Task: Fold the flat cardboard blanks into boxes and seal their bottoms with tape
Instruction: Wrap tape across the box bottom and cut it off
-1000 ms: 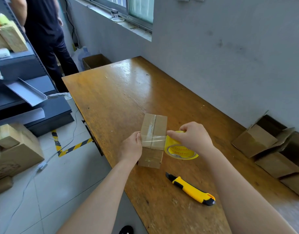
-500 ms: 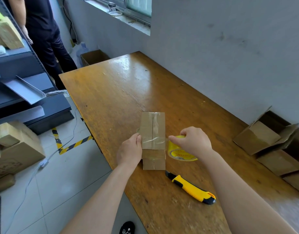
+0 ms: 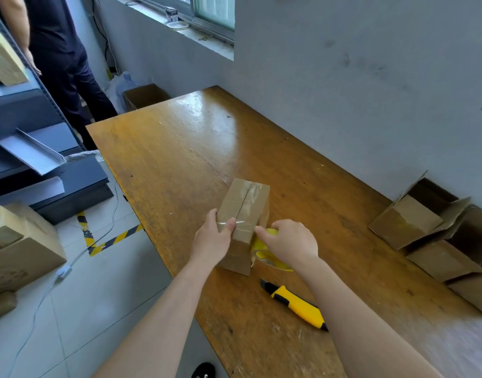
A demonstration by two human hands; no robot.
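Note:
A small brown cardboard box (image 3: pixel 245 205) stands bottom-up on the wooden table (image 3: pixel 179 148), its flap seam covered with clear tape. My left hand (image 3: pixel 211 240) grips the box's left side, thumb pressed on the tape across the top. My right hand (image 3: pixel 288 245) holds a yellow tape roll (image 3: pixel 261 248) low against the box's right side; the roll is mostly hidden under my fingers.
A yellow utility knife (image 3: pixel 295 304) lies on the table near my right forearm. Folded boxes (image 3: pixel 436 238) are piled at the right by the wall. A person (image 3: pixel 57 50) stands at the far left beside dark shelving (image 3: pixel 30 148). More cartons (image 3: pixel 16 246) sit on the floor.
The box has turned and tilted slightly. My right hand has carried the tape roll down the box's right side, and my left thumb has slid onto the top over the tape.

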